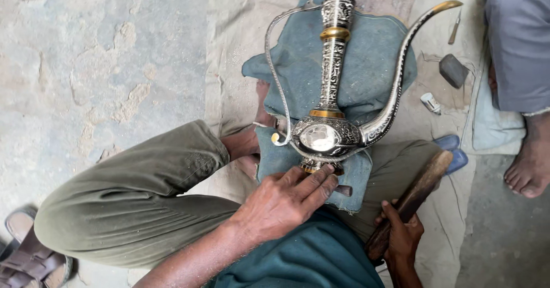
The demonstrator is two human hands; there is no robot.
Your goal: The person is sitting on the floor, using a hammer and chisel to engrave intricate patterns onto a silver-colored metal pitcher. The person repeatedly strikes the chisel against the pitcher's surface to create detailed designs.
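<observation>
1. We see an ornate metal ewer (329,133) lying on its side on a blue-grey cloth (366,64), just ahead of our left hand (283,202). Its long neck points away from that grip, and its curved spout (401,64) sweeps off to the far right of it.
2. Left grip: fingers pressed flat and together on the ewer's foot. They pin a small dark tool (342,190) there, its end showing just right of the fingertips. The hand is closed down on the work, not wrapped around it.
3. Right hand (401,236): closed around the lower end of a dark wooden mallet (412,199). The head angles up and away from that grip, clear of the ewer and touching nothing.
4. Progress, as we judge it: neck, shoulder and spout already carry dense engraved pattern with brass-coloured bands; a smooth polished oval on the belly stays plain. Work sits at the foot, so we take the base as the part left.
5. Beyond the spout, well right of both grips: a dark stone (454,70), a small white object (431,102) and a thin tool (454,30) on the floor cloth (229,64). Another person's bare foot (530,167) stands further right.
</observation>
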